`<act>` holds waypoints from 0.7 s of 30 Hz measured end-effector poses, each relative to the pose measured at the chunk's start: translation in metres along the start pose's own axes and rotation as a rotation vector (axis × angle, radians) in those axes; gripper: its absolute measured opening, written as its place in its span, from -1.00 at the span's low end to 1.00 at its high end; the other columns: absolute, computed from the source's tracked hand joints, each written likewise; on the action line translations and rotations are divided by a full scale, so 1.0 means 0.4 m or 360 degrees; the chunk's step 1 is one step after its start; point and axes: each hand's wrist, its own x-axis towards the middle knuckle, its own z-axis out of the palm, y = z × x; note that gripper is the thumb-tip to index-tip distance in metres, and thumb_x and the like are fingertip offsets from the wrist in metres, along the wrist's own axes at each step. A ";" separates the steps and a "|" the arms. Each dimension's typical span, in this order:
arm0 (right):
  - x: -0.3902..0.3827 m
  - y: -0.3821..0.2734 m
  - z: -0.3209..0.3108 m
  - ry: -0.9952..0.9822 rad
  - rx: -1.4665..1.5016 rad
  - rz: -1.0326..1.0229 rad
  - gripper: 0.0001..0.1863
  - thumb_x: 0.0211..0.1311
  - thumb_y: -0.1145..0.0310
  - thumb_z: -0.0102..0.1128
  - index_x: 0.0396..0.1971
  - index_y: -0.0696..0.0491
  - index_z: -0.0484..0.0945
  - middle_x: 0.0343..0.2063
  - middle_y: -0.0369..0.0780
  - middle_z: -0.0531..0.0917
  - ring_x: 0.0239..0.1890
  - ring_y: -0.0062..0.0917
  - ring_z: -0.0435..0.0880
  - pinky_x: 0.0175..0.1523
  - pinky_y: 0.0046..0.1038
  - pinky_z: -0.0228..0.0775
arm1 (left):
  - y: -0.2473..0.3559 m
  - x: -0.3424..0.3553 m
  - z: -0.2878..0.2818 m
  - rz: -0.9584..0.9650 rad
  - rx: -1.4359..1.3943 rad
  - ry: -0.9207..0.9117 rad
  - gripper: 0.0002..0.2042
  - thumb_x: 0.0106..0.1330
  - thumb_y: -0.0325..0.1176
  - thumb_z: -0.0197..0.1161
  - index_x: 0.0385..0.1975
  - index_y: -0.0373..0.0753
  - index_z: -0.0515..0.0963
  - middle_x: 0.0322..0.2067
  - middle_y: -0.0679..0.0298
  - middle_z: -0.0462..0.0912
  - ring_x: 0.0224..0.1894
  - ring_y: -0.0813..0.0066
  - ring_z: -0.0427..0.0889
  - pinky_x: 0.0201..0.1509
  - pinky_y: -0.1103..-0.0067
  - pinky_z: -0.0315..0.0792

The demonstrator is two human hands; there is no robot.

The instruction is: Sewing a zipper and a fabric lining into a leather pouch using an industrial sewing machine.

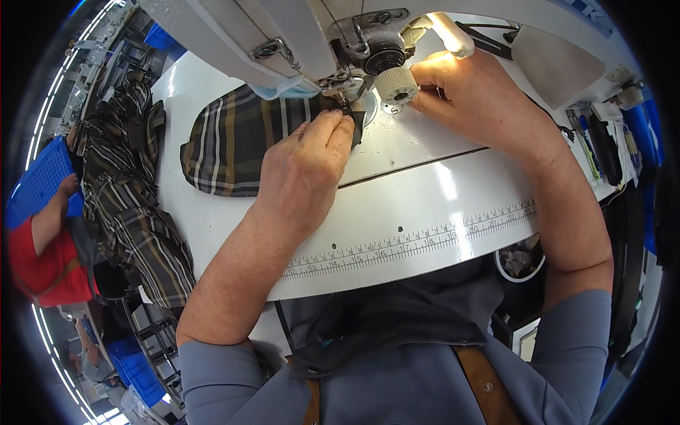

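Note:
A dark plaid fabric piece (237, 134) with a rounded outline lies flat on the sewing machine bed, its right end under the presser foot (345, 99). My left hand (306, 159) presses down on that end, fingers bent together and tips close beside the foot. Right of the needle, my right hand (474, 99) is curled next to the cream ridged dial (395, 86). Thumb and forefinger point toward the dial's side. Their tips are partly hidden by it, so whatever they hold cannot be made out. The lit lamp (453, 37) shines just above this hand.
More plaid fabric (131, 205) is heaped along the table's left edge. A printed ruler scale (411, 244) follows the front edge. Pens and tools (595, 145) stand at the right, with a white bin (520, 261) below. A person in red (49, 255) holds a blue basket (42, 184) at far left.

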 end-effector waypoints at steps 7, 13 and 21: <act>0.006 -0.008 0.001 -0.0031 0.0052 0.0045 -0.72 0.24 0.15 0.30 -0.41 0.09 0.73 -0.56 -0.12 0.68 -0.49 -0.24 0.68 -0.32 -0.26 0.50 | -0.009 0.001 -0.002 -0.0007 -0.0047 0.0006 -0.64 0.03 -0.72 0.26 -0.12 -0.35 0.66 -0.10 0.11 0.70 -0.18 0.22 0.77 -0.13 0.50 0.68; 0.004 -0.019 0.001 -0.0024 0.0220 0.0043 -0.68 0.28 0.12 0.29 -0.43 0.11 0.72 -0.57 -0.12 0.68 -0.49 -0.25 0.68 -0.31 -0.28 0.49 | -0.010 0.001 0.000 -0.0020 -0.0046 -0.0007 -0.65 0.06 -0.70 0.25 -0.11 -0.36 0.66 -0.11 0.09 0.71 -0.21 0.21 0.77 -0.15 0.48 0.68; 0.018 -0.027 0.050 0.0187 0.1025 0.0222 -0.44 0.57 -0.04 -0.13 -0.40 0.14 0.58 -0.62 -0.28 0.57 -0.59 -0.57 0.51 -0.36 -0.46 0.43 | -0.006 0.001 0.000 -0.0058 -0.0070 -0.0034 -0.62 0.03 -0.71 0.23 -0.10 -0.35 0.65 -0.10 0.10 0.70 -0.20 0.20 0.76 -0.14 0.47 0.68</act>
